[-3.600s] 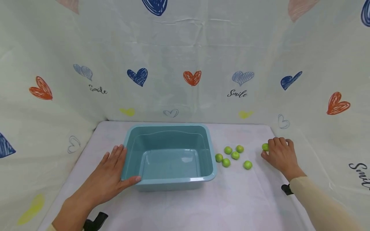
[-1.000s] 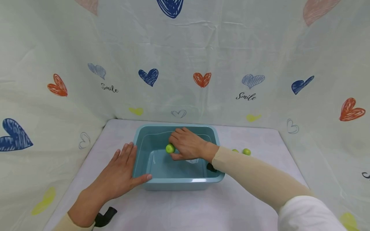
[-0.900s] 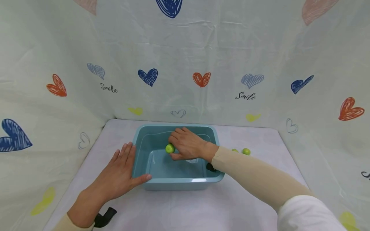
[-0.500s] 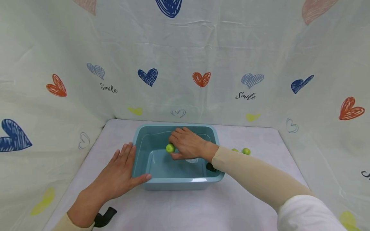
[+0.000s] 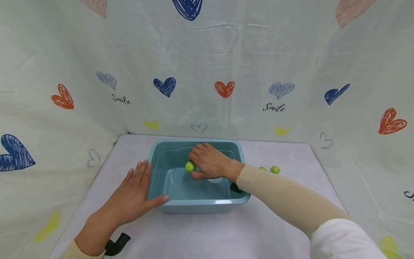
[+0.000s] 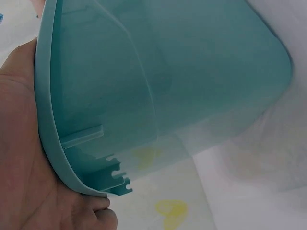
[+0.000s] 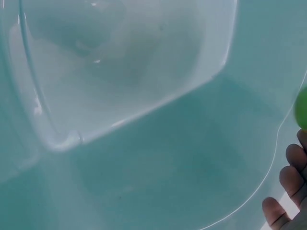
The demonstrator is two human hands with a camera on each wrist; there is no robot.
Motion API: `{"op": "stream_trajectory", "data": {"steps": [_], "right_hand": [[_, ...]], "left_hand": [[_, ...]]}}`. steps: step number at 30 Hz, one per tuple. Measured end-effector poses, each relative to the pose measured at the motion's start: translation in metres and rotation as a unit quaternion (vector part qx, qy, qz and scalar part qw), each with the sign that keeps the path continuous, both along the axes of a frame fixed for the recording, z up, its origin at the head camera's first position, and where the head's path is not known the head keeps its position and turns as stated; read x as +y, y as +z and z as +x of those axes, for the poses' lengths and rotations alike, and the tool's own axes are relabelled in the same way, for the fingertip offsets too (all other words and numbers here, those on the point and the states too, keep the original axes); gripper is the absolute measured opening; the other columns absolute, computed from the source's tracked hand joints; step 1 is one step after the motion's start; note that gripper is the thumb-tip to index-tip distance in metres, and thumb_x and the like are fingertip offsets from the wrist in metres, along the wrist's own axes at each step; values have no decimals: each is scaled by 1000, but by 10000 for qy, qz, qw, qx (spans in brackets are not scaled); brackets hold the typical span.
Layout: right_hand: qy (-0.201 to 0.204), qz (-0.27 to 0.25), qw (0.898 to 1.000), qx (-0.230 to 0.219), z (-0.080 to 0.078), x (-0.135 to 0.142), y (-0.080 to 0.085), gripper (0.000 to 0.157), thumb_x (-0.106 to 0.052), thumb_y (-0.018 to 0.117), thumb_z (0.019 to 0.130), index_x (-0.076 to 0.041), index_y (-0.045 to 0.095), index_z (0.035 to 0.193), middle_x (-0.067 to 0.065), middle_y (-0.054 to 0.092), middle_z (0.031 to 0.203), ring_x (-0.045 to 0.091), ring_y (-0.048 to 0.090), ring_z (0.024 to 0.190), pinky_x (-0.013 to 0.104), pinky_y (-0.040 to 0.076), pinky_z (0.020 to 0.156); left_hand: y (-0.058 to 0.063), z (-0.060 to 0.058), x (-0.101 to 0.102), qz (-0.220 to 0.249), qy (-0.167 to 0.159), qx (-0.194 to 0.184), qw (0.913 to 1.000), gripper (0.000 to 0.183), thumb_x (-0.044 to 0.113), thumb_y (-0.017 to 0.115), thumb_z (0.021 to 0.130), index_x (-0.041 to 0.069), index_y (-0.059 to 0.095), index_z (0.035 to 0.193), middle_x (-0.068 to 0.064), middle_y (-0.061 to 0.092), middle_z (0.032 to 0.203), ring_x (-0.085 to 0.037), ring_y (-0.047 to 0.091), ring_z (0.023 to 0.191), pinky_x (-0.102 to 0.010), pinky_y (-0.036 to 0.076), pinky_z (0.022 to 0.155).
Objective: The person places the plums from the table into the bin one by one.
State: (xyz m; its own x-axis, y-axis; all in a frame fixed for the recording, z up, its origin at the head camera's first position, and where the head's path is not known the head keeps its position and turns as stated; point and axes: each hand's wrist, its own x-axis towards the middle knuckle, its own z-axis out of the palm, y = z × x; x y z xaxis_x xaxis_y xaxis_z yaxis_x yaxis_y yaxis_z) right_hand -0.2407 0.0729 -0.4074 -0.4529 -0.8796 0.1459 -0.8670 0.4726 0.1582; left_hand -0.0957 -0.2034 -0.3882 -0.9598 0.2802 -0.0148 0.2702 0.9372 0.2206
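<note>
My right hand (image 5: 210,162) is over the inside of a blue-green plastic basin (image 5: 203,202), pinching a small round green fruit (image 5: 190,166) like a lime between thumb and fingers. In the right wrist view the fruit (image 7: 301,109) shows at the right edge, beside the fingertips (image 7: 274,211). My left hand (image 5: 132,194) lies with straight fingers along the basin's left rim, its thumb on the front rim. The left wrist view has the palm (image 6: 29,158) against the rim (image 6: 44,96). No fruit shows on the visible part of the basin floor (image 7: 120,72).
On the white-covered table (image 5: 200,237), two more green fruits (image 5: 275,169) show behind the right sleeve (image 5: 291,194), which hides the area in front of them. A pale curtain (image 5: 194,54) printed with hearts closes off the back and sides.
Since the earliest frame, my right hand has carried the green fruit left from the table's right side to over the basin. Over the last second both hands have stayed still.
</note>
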Motion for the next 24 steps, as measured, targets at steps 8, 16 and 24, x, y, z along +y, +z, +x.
{"op": "stream_trajectory", "data": {"steps": [8, 16, 24], "right_hand": [[-101, 1, 9999, -112, 1, 1, 0, 44, -54, 63, 100, -15, 67, 119, -1, 65, 111, 18, 53, 100, 34, 43, 86], [-155, -413, 9988, 201, -3, 8, 21, 42, -50, 67, 99, -12, 65, 118, 2, 64, 109, 21, 54, 99, 37, 44, 85], [-994, -1207, 9860, 585, -11, 52, 77, 34, -37, 67, 100, -8, 67, 117, 7, 66, 111, 28, 55, 102, 42, 45, 85]], "left_hand": [[0, 1, 0, 67, -12, -9, 10000, 124, 80, 59, 91, -15, 20, 161, -35, 18, 170, -53, 21, 157, -70, 23, 124], [0, -1, 1, 102, -26, -15, 9999, 124, 81, 58, 91, -15, 21, 161, -35, 19, 170, -53, 21, 157, -71, 24, 123], [-1, -1, 2, 175, 144, -163, 9996, 129, 84, 57, 88, -13, 17, 163, -33, 16, 171, -53, 19, 158, -72, 21, 124]]}}
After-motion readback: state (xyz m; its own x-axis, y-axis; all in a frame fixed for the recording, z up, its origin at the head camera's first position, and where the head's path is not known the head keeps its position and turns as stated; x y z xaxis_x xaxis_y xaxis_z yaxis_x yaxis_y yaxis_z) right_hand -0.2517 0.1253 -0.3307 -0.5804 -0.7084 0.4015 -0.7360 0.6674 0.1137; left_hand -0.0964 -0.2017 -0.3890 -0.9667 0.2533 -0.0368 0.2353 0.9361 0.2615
